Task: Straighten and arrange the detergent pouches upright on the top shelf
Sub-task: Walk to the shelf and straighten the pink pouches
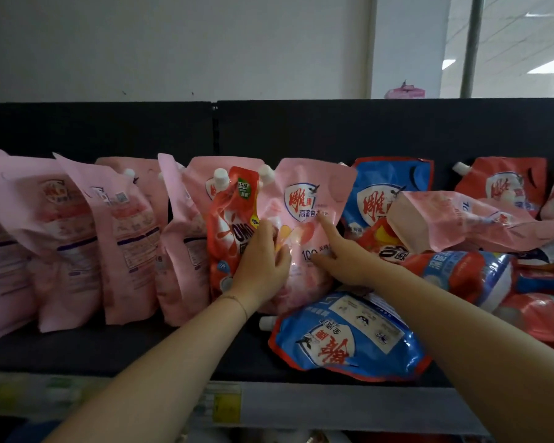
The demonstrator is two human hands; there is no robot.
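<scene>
Head-worn, close, toward top shelf (109, 350)

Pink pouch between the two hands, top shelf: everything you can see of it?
The pink pouch is glossy, creased soft plastic with a white screw cap at its upper left corner and a blue-edged shield logo with red characters. It stands roughly upright on the shelf. The left hand rests on its lower left; the right hand touches its right side with index finger and thumb extended. A red pouch overlaps its left edge; a blue pouch lies flat before its base.
</scene>
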